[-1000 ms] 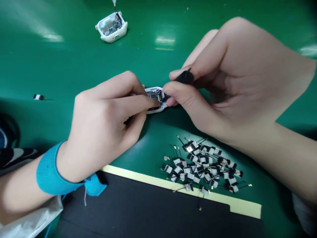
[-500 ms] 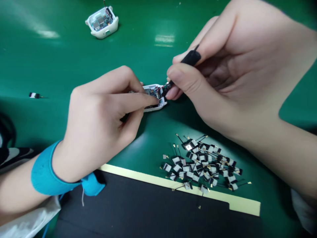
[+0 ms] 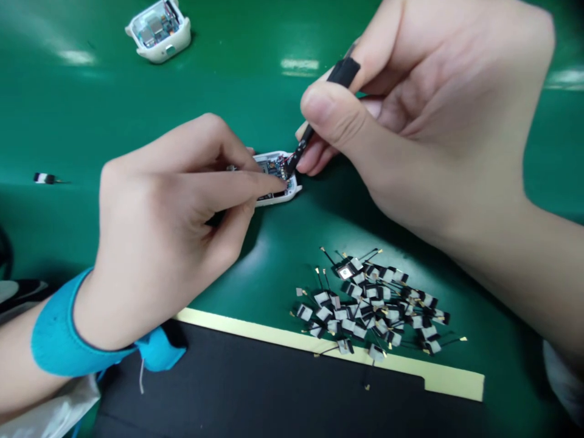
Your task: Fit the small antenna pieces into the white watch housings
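Observation:
A small white device case (image 3: pixel 292 193) with a circuit board inside lies on the green mat. My left hand (image 3: pixel 168 201) grips it from the left, the index fingertip pressed down inside near the right end; a teal band circles this wrist. From the upper right, my right hand (image 3: pixel 392 115) pinches dark tweezers (image 3: pixel 343 73) between thumb and fingers. The tweezers slant down to the left, and their tips meet the board beside my left index fingertip. Thin red wires show near the tips. Whether the tips hold anything is too small to tell.
Another open white case (image 3: pixel 159 33) stands at the upper left. A lone black-and-white part (image 3: pixel 44 178) lies at the far left. Below my right hand spreads a pile of small wired parts (image 3: pixel 365 301), beside a black board (image 3: pixel 274 383) with a pale yellow edge strip (image 3: pixel 456 382).
The tweezers stand more steeply, with their tips now further into the case by my left fingertip. My right hand has shifted slightly left and up. The view has shifted a little.

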Demonstrator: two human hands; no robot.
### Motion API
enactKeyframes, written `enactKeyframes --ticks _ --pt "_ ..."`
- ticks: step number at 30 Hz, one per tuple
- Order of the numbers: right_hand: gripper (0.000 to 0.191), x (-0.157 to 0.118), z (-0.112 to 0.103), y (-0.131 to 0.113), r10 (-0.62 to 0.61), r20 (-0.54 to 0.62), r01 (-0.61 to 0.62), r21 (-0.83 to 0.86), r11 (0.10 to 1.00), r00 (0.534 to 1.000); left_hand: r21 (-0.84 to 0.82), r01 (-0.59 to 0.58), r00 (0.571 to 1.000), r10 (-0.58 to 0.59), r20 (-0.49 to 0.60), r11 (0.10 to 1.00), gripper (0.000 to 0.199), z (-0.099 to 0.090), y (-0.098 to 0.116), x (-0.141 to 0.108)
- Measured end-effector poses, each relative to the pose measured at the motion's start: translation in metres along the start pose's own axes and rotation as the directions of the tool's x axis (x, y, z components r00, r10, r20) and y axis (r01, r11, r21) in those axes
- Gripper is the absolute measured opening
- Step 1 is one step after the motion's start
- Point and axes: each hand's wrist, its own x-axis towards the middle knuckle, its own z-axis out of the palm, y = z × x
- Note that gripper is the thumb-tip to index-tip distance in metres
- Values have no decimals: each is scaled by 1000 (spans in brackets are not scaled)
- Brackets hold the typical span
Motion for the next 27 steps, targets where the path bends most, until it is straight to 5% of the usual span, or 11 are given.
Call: enactKeyframes --ticks 6,12,17,22,27 --pt "21 -6 -4 -5 -1 88 12 -132 991 996 -29 8 1000 -8 3 1000 18 2 -4 3" --pt "17 -4 -3 -12 -150 187 208 -350 913 971 14 -34 998 34 -46 999 16 2 -4 -2" --pt "41 -1 -1 -19 -115 192 173 -321 931 975 22 -53 997 54 -51 998 15 1 0 -2" --pt "24 -5 4 -14 -172 177 226 -350 909 969 45 -52 998 54 -41 998 16 1 1 -2" --pt "24 -8 5 -7 -120 114 147 -273 951 986 86 -107 990 114 -81 990 16 3 -3 -2"
